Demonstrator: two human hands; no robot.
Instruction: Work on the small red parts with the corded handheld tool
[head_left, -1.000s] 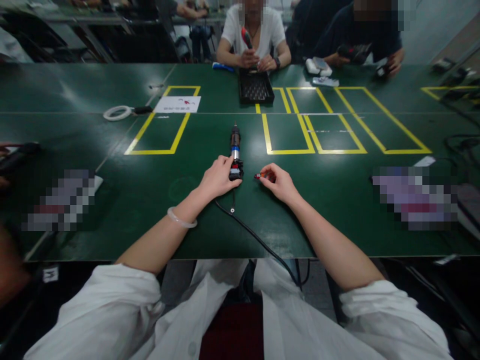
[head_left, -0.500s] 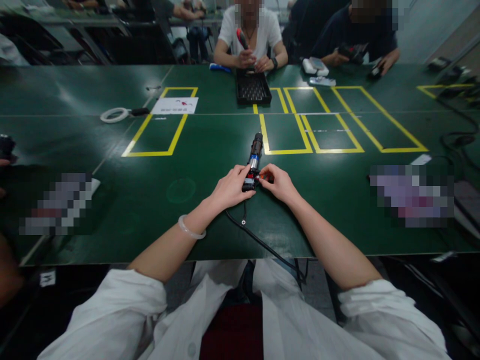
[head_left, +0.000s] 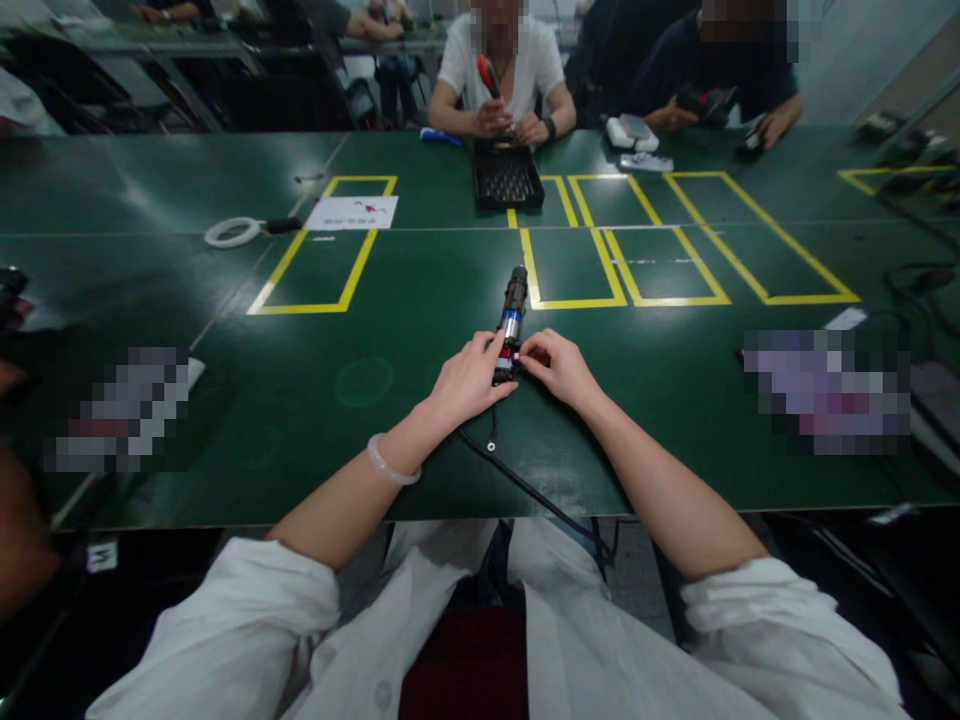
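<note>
A slim corded power tool (head_left: 514,305) lies on the green table, its black nose pointing away from me and tilted slightly right. Its silver and blue middle is bare, so the inner body shows. My left hand (head_left: 465,382) is closed around its near end, thumb below and fingers along the left side. My right hand (head_left: 561,368) pinches at the tool's right side, where a small reddish part sits at the fingertips, mostly hidden. From the near end a black cord (head_left: 529,488) runs over the table edge. A thin lead with a ring terminal (head_left: 491,446) hangs beside it.
Across the table (head_left: 187,400) a person holds a red-handled tool over a black tray (head_left: 508,190). Yellow tape frames (head_left: 577,304), a printed card (head_left: 352,212) and a coiled white cable (head_left: 234,232) lie ahead. Blurred-out items flank me at left and right.
My left hand has brought the power tool right and tilted it, up to my right hand. The small red part in my right fingers has met the tool's side and is now mostly hidden.
</note>
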